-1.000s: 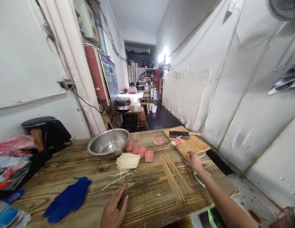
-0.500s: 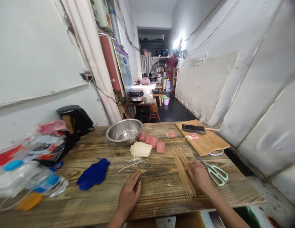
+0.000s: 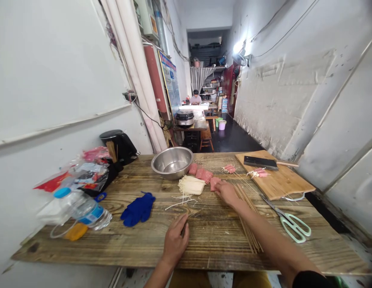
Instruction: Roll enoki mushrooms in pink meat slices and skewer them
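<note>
My right hand [image 3: 226,192] reaches across the wooden table [image 3: 204,244], its bent fingertips closing on the nearest pink meat slice [image 3: 214,183]. More slices [image 3: 201,173] lie in a row behind it. A bundle of enoki mushrooms [image 3: 190,186] lies just left of that hand. My forearm crosses a fan of bamboo skewers [image 3: 248,224]. My left hand [image 3: 175,240] rests palm down on the wood near the front edge, holding nothing; a thin stick lies by its fingertips.
A steel bowl [image 3: 173,162] stands behind the slices. At right are a cutting board [image 3: 276,182] with a cleaver [image 3: 261,162], two finished skewers [image 3: 229,169] and scissors [image 3: 289,222]. At left lie a blue glove [image 3: 138,208], a water bottle [image 3: 84,208] and plastic bags [image 3: 84,176]. A person [image 3: 195,97] sits far down the corridor.
My right hand has moved left from beside the scissors and skewers to the meat slices. The view has swung left and down; my left hand stays on the table.
</note>
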### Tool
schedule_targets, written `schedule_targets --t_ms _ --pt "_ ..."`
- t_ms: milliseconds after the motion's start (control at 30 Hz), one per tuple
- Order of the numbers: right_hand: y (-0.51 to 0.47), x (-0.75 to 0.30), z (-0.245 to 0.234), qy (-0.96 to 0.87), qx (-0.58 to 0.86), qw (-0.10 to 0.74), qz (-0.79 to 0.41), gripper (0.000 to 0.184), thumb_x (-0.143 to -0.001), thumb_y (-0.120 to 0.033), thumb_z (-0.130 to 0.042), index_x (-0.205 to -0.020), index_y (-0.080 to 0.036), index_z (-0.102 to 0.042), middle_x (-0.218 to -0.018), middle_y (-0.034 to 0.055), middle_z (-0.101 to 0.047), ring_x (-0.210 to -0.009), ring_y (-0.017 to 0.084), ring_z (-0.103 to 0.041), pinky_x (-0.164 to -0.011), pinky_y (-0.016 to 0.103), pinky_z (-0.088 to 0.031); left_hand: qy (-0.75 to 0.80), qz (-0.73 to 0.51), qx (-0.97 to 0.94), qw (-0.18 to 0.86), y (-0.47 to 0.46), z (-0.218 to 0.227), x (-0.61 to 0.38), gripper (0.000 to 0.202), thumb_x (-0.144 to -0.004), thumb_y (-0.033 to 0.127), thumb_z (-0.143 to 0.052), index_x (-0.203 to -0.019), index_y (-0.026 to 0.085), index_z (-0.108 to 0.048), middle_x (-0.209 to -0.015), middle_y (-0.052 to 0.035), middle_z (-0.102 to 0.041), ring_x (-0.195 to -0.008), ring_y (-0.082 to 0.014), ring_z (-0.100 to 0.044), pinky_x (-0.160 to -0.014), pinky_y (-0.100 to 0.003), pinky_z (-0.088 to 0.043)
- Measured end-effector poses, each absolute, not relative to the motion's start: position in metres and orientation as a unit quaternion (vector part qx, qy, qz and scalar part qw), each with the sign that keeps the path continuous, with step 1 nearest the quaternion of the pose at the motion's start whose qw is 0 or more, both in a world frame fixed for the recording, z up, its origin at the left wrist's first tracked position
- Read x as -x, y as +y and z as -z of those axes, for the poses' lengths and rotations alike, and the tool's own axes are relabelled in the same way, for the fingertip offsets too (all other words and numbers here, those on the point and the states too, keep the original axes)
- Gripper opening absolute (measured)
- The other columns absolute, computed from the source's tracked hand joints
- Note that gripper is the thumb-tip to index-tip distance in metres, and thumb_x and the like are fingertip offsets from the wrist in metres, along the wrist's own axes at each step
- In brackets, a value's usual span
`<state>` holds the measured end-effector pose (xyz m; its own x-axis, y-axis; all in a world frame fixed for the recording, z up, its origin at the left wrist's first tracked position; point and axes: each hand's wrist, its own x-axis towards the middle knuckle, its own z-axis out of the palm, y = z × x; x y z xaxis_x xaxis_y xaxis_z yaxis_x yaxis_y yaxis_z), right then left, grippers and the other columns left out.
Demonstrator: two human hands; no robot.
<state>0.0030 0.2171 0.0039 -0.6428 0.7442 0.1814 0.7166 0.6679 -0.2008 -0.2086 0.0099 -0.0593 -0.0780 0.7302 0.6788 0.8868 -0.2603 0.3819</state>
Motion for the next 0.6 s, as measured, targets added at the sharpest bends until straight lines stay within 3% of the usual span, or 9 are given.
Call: schedule_targets --t_ms 200,333,433,600 --pt "0.241 -0.006 -0.006 -0.935 0.335 0.091 -0.072 0.021 -0.090 -0.022 -0.051 -0.089 -0.013 -0.070 -0.092 0.0088 -0.066 -0.086 0.016 -0.056 -0.076 0.023 -0.037 -0.604 0.423 0.668 0.097 0.011 0.059 0.207 0.034 -0.087 0.016 -0.049 -0.118 0.021 -0.061 -0.112 -0.0073 -0.068 -0.106 -0.0199 -0.064 -0.094 -0.038 -0.054" --pt "0.247 -0.003 -0.012 -0.954 0.298 0.021 -0.015 0.025 -0.092 -0.021 -0.047 -0.087 -0.014 -0.071 -0.090 0.0082 -0.067 -0.081 0.015 -0.057 -0.074 0.022 -0.039 -0.610 0.426 0.661 0.096 0.012 0.061 0.207 0.034 -0.087 0.015 -0.049 -0.118 0.020 -0.061 -0.112 -0.0076 -0.068 -0.105 -0.0195 -0.064 -0.093 -0.038 -0.054" --pt "0.241 0.003 -0.012 -0.951 0.306 -0.019 0.042 0.024 -0.090 -0.016 -0.046 -0.087 -0.010 -0.070 -0.090 0.0127 -0.067 -0.084 0.018 -0.059 -0.076 0.025 -0.040 -0.612 0.428 0.658 0.095 0.013 0.062 0.206 0.034 -0.087 0.013 -0.047 -0.118 0.019 -0.061 -0.112 -0.0078 -0.068 -0.105 -0.0191 -0.064 -0.092 -0.037 -0.055" --pt "0.227 0.015 -0.006 -0.941 0.321 -0.024 0.102 0.027 -0.084 -0.006 -0.047 -0.105 -0.007 -0.065 -0.101 0.0188 -0.066 -0.096 0.025 -0.058 -0.082 0.032 -0.041 -0.617 0.426 0.656 0.086 0.013 0.061 0.205 0.034 -0.087 0.013 -0.047 -0.118 0.019 -0.061 -0.113 -0.0078 -0.068 -0.106 -0.0198 -0.063 -0.093 -0.038 -0.054"
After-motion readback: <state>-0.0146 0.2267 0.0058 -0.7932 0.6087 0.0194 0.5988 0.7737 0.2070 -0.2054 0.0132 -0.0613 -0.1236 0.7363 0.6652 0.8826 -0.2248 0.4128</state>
